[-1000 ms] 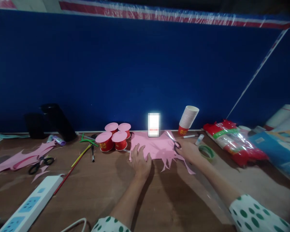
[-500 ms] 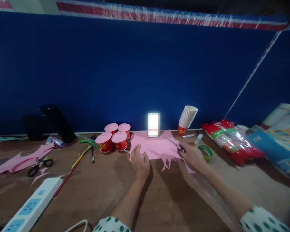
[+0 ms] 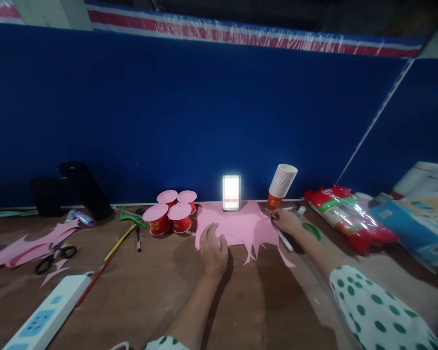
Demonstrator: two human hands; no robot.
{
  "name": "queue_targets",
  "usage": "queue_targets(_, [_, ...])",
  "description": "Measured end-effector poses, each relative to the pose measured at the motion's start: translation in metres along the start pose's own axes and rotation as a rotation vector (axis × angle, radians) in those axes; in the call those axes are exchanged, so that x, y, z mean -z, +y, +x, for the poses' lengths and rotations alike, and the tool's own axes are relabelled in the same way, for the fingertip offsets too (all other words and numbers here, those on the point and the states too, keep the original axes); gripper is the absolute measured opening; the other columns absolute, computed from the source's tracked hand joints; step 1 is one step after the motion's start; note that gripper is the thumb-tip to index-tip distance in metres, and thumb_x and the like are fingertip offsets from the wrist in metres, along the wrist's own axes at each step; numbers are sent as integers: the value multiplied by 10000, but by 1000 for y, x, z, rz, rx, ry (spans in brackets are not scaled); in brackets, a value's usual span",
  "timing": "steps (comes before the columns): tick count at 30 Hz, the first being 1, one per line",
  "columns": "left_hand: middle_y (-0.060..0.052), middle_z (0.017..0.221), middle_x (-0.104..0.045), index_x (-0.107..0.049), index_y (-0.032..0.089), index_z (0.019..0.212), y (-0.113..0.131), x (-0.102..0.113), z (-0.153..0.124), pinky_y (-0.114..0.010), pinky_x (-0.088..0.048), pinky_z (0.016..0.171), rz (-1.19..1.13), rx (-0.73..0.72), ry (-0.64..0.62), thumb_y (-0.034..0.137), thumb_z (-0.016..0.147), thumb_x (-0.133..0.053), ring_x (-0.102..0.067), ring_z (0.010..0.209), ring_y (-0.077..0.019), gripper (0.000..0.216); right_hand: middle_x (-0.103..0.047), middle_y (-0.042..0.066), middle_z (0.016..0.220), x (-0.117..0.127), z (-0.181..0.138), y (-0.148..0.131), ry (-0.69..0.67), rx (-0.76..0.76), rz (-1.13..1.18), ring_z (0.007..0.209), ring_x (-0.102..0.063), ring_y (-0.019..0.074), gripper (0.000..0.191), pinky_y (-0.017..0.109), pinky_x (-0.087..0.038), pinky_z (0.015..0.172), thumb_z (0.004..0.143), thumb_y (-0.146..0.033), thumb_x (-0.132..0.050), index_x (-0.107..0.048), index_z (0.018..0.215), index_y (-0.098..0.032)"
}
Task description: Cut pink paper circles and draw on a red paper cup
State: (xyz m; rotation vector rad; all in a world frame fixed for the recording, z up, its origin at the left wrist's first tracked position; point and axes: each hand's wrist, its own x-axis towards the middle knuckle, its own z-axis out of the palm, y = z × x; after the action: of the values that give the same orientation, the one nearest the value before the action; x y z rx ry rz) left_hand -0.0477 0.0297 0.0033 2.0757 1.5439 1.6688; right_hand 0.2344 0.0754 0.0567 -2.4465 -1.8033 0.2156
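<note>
My left hand (image 3: 213,247) lies on the front left part of a pink paper sheet (image 3: 237,221), fingers apart and holding nothing. The sheet's front right edge is cut ragged, with pointed strips hanging from it. At the sheet's right edge, my right hand (image 3: 287,221) is closed on a pair of scissors (image 3: 274,216), whose blades are small and hard to make out. Just behind that hand leans a stack of paper cups (image 3: 282,181). A white marker (image 3: 285,241) lies in front of it, and a loose pink scrap (image 3: 286,258) lies nearer to me.
Left of the sheet stand several red cups (image 3: 158,226) topped with pink discs. A lit, blurred-out screen (image 3: 231,192) stands behind the sheet. Green tape (image 3: 312,232) and a red packet (image 3: 345,214) are rightward; other scissors (image 3: 56,256) and a power strip (image 3: 45,313) are leftward.
My right hand has moved away from me with the scissors, from over the sheet's right part to its right edge near the cup stack. My left hand stays on the sheet.
</note>
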Motion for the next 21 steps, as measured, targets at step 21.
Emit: queue_targets(21, [-143, 1254, -533, -506, 162, 1208, 17, 7, -1, -434, -350, 1036, -589, 305, -84, 411, 858, -485, -477, 1196, -234, 431, -595, -24, 711, 31, -91, -51, 29, 298, 1172, 567, -575, 112, 485, 195, -418, 459, 729, -423, -668, -522, 1137, -206])
